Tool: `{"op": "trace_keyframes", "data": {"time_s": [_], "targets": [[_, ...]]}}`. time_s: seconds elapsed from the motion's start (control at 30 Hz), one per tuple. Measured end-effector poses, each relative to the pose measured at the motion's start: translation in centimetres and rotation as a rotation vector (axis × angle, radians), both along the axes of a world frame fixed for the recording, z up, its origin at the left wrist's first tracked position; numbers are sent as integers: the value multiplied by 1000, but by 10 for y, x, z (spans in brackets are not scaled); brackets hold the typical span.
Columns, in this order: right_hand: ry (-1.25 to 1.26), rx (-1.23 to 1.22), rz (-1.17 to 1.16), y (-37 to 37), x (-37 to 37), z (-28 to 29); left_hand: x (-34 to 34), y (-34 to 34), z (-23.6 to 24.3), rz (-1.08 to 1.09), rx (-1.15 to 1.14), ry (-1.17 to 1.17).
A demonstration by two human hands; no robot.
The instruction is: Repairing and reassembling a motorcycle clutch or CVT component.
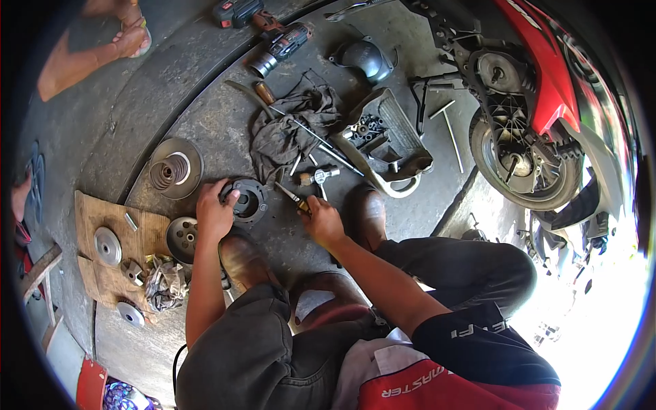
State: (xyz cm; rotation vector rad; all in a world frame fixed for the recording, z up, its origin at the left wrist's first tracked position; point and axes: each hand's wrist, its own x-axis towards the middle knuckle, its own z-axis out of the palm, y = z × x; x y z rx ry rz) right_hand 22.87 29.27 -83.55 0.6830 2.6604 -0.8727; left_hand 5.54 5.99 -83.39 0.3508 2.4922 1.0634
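Observation:
My left hand grips the left rim of a round dark metal clutch part, which has an open centre and sits on the floor in front of my left shoe. Fingers and thumb curl over its edge. My right hand is closed around a slim tool with a yellow-and-black handle. Its narrow tip points up and left, just right of the round part and apart from it. The tool's exact kind is hard to make out. Beyond my right hand lies a hammer-like metal tool with a brown handle.
A dark rag and a tray of sockets lie ahead. A spring on a disc and cardboard with metal parts are left. A cordless drill lies far off. A red motorcycle stands right. Another person's arms show upper left.

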Motion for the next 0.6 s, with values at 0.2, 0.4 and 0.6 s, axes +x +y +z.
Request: {"op": "trace_keyframes", "data": {"time_s": [0.2, 0.4, 0.6], "targets": [[320, 45, 38, 3, 15, 18, 2, 5, 17, 32, -184, 86], [466, 637, -574, 121, 1, 15, -3, 3, 25, 43, -199, 58], [-486, 660, -364, 260, 12, 8, -6, 9, 44, 160, -70, 69]]}}
